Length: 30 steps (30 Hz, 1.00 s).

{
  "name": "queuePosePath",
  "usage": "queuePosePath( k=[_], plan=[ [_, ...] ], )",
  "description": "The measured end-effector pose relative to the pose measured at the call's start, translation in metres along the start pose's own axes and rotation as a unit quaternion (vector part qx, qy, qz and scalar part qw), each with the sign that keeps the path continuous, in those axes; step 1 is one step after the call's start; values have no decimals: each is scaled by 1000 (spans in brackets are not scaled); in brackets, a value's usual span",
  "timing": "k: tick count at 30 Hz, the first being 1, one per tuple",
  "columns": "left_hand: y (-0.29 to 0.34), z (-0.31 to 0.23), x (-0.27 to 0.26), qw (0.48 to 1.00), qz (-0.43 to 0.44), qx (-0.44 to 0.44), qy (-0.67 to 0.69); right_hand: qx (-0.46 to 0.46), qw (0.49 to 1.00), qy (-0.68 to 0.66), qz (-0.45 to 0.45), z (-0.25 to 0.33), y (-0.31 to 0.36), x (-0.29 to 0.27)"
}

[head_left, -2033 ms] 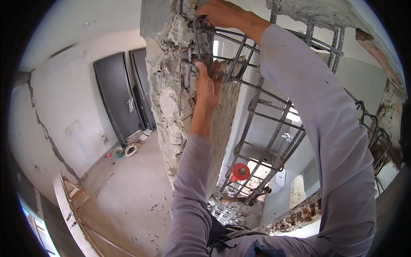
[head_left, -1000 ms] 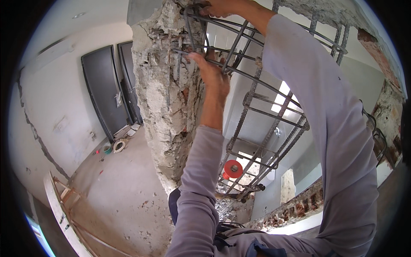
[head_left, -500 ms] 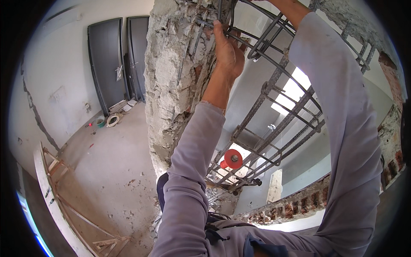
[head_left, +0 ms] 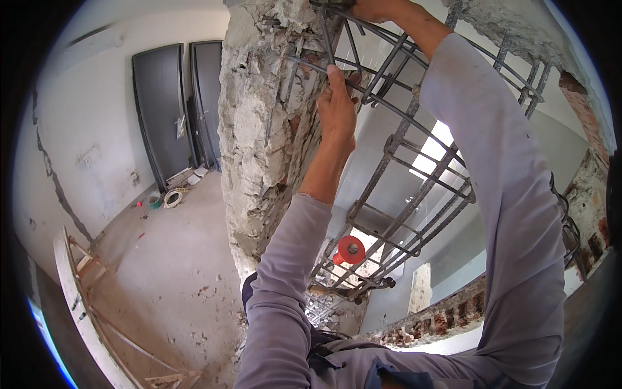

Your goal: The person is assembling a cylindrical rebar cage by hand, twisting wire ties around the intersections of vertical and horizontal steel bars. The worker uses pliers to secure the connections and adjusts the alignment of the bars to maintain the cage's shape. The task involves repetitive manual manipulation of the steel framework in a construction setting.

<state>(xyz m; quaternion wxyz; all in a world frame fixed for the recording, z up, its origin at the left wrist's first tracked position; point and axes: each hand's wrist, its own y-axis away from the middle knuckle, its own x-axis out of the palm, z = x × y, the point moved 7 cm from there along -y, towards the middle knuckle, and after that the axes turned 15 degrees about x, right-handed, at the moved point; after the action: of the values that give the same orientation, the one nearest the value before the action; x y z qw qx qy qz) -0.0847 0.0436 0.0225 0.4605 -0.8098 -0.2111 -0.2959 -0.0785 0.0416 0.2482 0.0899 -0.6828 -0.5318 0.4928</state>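
My left hand [head_left: 337,110] is raised beside the broken concrete column [head_left: 249,149]. Its fingers are closed on a thin steel bar [head_left: 328,40] at the end of the rebar cage [head_left: 405,123]. The thumb side points up along that bar. At the top edge my right hand [head_left: 377,9] is closed by the top bars of the cage. A dark object [head_left: 332,2] shows at its fingers, mostly cut off by the frame, so its kind is unclear. The cage slopes down and away between my arms.
A red flanged, spool-like piece [head_left: 350,249] sits at the cage's lower end. Broken brickwork [head_left: 447,318] runs below it. On the left stand two grey doors [head_left: 161,110], a coiled hose [head_left: 173,198] and a wooden frame [head_left: 87,311]. Rubble dots the floor [head_left: 175,259].
My left hand has come lower in view, still at the steel bars. My right hand has moved left along the top, and a dark object now shows at it. The view has shifted slightly.
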Motion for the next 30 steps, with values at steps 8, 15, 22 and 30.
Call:
queuePosePath(
  k=[8,15,22,30],
  plan=[
    [6,-6,11,995,8,-42,95,13,1000,-14,13,-8,-4,10],
    [3,9,10,995,-1,-40,96,31,998,-38,42,-15,-11,21],
    [6,-27,-5,971,-60,178,-148,90,994,-54,18,-24,-16,25],
    [-5,-63,4,839,77,322,-432,89,988,-115,-59,-26,6,2]
  ],
)
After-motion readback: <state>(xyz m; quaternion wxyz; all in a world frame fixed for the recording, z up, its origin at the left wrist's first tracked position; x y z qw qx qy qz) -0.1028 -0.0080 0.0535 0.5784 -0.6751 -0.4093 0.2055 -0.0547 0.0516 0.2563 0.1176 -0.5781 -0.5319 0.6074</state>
